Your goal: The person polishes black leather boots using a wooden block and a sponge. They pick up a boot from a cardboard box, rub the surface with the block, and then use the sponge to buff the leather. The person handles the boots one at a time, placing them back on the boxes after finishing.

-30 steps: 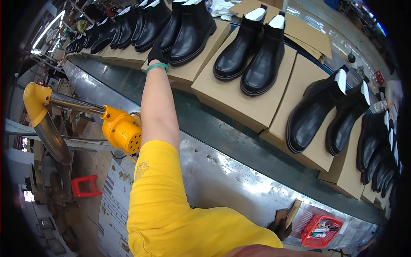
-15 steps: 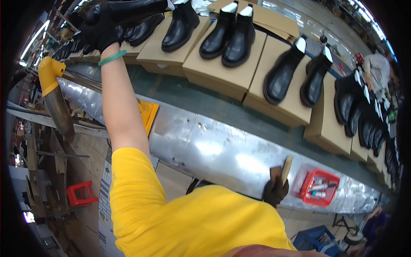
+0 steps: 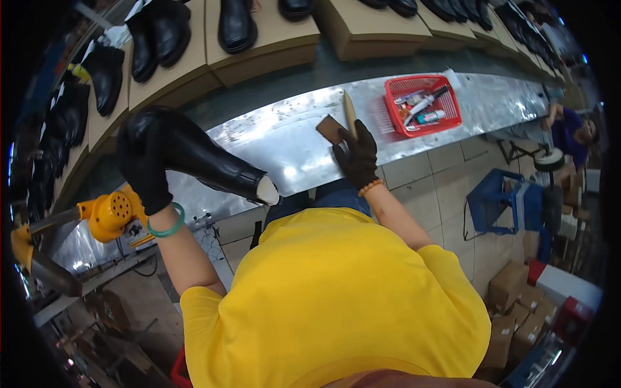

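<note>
My left hand (image 3: 145,158), in a black glove, grips a shiny black ankle boot (image 3: 207,155) around its toe end. The boot lies tilted in the air over the metal bench (image 3: 284,139), its shaft slanting toward my body, with white stuffing (image 3: 266,191) showing at the opening. At the bench, my right hand (image 3: 357,158), in a dark glove, has its fingers around the lower end of a pale wooden stick (image 3: 349,108). A flat brown block (image 3: 330,129) sits against the same fingers; whether it is joined to the stick cannot be made out.
A red plastic basket (image 3: 391,107) with tubes and small tools stands right of my right hand. Beyond the bench, black boots (image 3: 236,26) stand on cardboard boxes (image 3: 265,55). A yellow-jointed metal arm (image 3: 110,216) is at the left, a blue stool (image 3: 491,207) at the right. Another person (image 3: 569,139) sits far right.
My left hand has brought the boot back from the far left row to above the bench near my body. The view has turned rightward. My right hand stays by the stick and brown block.
</note>
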Available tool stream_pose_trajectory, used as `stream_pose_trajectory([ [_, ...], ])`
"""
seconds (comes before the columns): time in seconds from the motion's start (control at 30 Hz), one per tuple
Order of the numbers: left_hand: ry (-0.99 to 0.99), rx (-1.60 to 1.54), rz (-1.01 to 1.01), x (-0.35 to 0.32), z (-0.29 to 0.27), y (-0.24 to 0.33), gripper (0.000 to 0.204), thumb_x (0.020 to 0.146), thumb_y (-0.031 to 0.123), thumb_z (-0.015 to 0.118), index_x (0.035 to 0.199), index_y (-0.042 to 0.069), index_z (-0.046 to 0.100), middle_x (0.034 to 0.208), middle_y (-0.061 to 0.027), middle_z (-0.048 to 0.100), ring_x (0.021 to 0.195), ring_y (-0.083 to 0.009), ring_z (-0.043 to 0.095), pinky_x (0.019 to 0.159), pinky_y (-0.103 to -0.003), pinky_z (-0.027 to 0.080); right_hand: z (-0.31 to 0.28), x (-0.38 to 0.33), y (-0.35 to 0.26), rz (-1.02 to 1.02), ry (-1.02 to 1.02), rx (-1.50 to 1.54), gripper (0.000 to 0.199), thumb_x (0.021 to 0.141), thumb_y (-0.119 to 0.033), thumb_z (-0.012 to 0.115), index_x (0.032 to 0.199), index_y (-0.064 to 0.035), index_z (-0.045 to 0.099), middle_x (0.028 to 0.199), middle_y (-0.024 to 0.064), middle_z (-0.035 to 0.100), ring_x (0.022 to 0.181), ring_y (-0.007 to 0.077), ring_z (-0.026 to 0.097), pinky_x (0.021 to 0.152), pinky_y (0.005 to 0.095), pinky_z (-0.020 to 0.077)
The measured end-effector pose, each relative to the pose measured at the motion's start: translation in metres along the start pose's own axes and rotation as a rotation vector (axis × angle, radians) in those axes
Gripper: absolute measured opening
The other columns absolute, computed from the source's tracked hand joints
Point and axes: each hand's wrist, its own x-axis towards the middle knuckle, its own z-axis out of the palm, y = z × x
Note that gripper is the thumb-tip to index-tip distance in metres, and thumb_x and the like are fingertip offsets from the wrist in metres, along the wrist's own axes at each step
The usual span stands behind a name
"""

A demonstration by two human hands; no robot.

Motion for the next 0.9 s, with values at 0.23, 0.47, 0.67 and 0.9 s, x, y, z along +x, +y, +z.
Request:
stream_pose_trajectory([
  [0.23,-0.062,-0.064,0.113,-0.037,0.059,0.018,0.054,0.065,0.028,0.083,0.107,0.004,0.061,0.100,-0.0134,0.064,0.090,-0.0265,0.064,0.082,-0.036,0.050,-0.013,0.027,-0.030,-0.012,-0.229,-0.174,0.060,0.073,-0.037,0.070,0.125,-0.0178,0.050,0.122,0.0091,0.050,0.105,0.0286,0.050,0.085,0.0453,0.0387],
  [0.47,-0.206,0.035,0.069,-0.037,0.083,0.059,0.055,0.065,0.031,0.080,0.109,0.005,0.059,0.097,-0.0152,0.066,0.090,-0.0293,0.066,0.080,-0.037,0.051,-0.013,0.071,-0.033,0.213,-0.430,-0.159,0.032,0.085,-0.026,0.053,0.115,-0.0155,0.059,0.083,0.0075,0.067,0.078,0.0289,0.063,0.067,0.0446,0.0454],
  [0.67,-0.319,-0.119,0.057,-0.034,0.098,0.055,0.054,0.066,0.032,0.078,0.109,0.004,0.060,0.098,-0.0160,0.066,0.090,-0.0296,0.066,0.079,-0.037,0.051,-0.027,0.098,-0.033,0.358,0.030,0.794,0.036,0.092,-0.028,0.051,0.118,-0.0027,0.055,0.101,0.0137,0.062,0.086,0.0185,0.061,0.070,0.0324,0.0492],
  [0.9,-0.313,-0.156,0.101,-0.061,0.126,0.079,0.049,0.066,0.031,0.077,0.105,0.005,0.061,0.092,-0.0166,0.065,0.086,-0.0340,0.064,0.075,-0.039,0.051,-0.078,0.147,-0.120,0.253,-0.091,1.071,0.052,0.077,-0.026,0.076,0.117,-0.0011,0.054,0.100,0.0102,0.063,0.088,0.0143,0.061,0.076,0.0260,0.0503],
])
